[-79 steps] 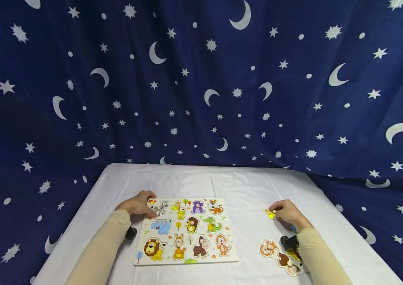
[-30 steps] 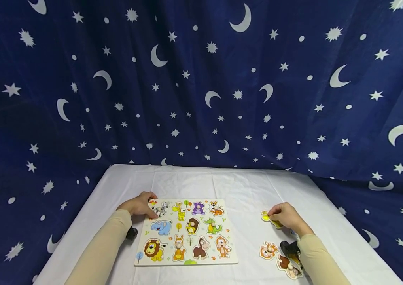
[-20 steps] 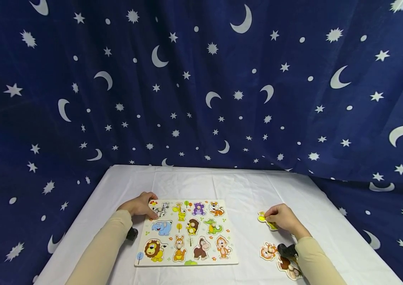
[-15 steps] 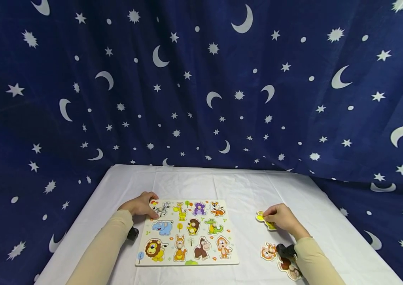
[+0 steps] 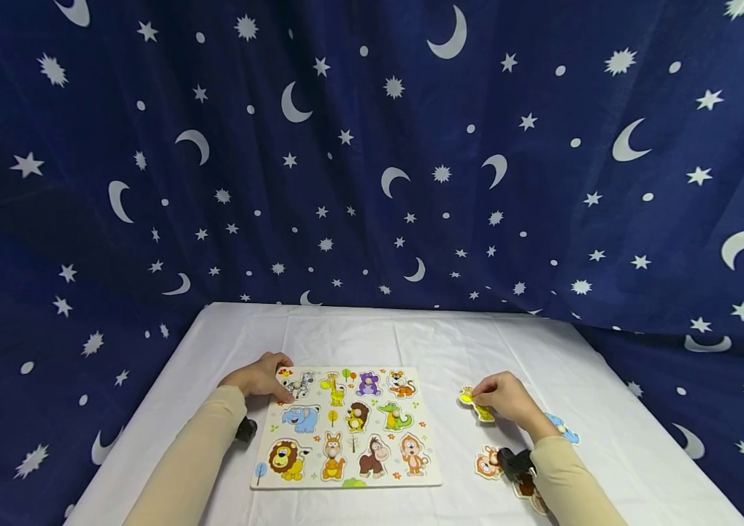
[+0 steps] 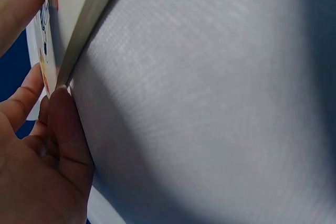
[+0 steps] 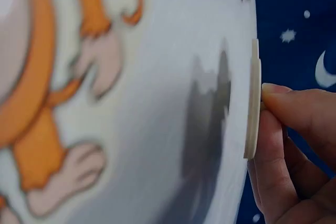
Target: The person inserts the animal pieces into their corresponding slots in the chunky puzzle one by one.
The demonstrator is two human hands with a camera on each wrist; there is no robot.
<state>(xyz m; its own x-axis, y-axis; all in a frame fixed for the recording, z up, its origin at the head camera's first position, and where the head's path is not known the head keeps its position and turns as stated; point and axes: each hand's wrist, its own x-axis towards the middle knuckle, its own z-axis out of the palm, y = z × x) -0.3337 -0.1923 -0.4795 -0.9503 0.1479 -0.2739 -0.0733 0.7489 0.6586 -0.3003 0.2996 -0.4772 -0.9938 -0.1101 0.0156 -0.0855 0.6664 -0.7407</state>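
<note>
Thumb and fingers of my left hand (image 5: 256,378) grip the far left corner of a wooden animal puzzle board (image 5: 345,478). In the left wrist view, the left hand (image 6: 58,156) has fingertips right at the board's edge (image 6: 86,17). My right hand (image 5: 509,400) pinches a yellow giraffe puzzle piece (image 5: 485,414) to the right of the board. The right wrist view shows that piece (image 7: 252,124) edge-on, its small knob between thumb and finger of the right hand (image 7: 294,150), with a shadow on the cloth beside it.
An orange monkey piece (image 5: 486,463) and a brown piece (image 5: 524,486) lie near the right forearm, partly covered by the black wrist camera (image 5: 515,462). A blue piece (image 5: 565,429) lies beyond the forearm. White cloth covers the table (image 5: 372,336); a starry blue curtain (image 5: 345,183) hangs behind.
My right hand has moved left with the giraffe piece, which has turned somewhat. The blue piece behind the right wrist now shows more. My left hand has stayed on the board's corner.
</note>
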